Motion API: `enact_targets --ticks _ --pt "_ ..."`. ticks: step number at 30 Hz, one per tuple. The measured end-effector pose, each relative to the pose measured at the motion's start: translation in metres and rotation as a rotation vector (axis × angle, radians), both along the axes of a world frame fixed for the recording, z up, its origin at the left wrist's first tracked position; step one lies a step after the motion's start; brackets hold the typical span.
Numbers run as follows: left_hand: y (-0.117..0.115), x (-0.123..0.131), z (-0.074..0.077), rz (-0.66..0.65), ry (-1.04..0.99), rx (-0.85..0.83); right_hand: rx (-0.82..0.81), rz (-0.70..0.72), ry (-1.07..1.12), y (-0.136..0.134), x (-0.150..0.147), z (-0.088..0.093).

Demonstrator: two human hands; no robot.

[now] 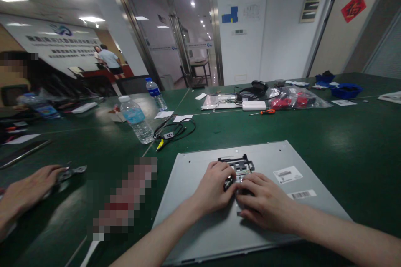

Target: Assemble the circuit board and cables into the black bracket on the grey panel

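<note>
A flat grey metal display panel [200, 200] lies face down on the green table in front of me, with two white barcode labels on its right side. Near its middle sits a black bracket-like fitting [241, 164] with a metal part and small slots. My left hand [216, 185] bends over the fitting's near left edge, fingers curled and closed around a small dark part that is mostly covered. Close against it, my right hand [265, 200] has its fingers bent inward at the same spot. Whatever the fingertips pinch is largely hidden between the two hands.
At the left, another person's hand [37, 183] touches a small metal piece [72, 171]. Water bottles [136, 119], black cables [178, 131], an orange-handled screwdriver [266, 112], plastic-bagged red items [297, 98] and a blue tray [346, 91] stand beyond the panel.
</note>
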State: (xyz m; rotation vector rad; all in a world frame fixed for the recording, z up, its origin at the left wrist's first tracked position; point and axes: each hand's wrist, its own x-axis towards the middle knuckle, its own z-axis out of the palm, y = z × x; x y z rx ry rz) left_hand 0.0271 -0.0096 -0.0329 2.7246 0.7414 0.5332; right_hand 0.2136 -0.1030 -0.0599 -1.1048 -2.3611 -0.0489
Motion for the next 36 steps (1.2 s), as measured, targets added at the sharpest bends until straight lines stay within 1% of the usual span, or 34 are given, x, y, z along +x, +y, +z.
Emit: enact_targets --ticks 8,13,19,26,36 --pt "-0.0018 0.001 0.0017 0.001 -0.004 -0.006 -0.021 -0.013 0.003 -0.0023 0.0006 0.0034" --pt "-0.0016 0.0009 0.0021 0.0 0.0 -0.009 -0.044 0.009 0.009 -0.0017 0.0011 0.0021" --pt "-0.0015 0.0001 0.0004 0.003 -0.006 -0.014 -0.027 0.048 -0.012 -0.0005 0.0006 0.0016" --pt "-0.0024 -0.0019 0.0038 0.006 -0.01 -0.018 -0.011 0.047 -0.017 -0.0018 -0.0007 -0.0003" --pt "-0.0065 -0.006 0.0048 0.019 -0.004 -0.028 -0.058 0.066 -0.003 -0.0066 -0.0032 0.0011"
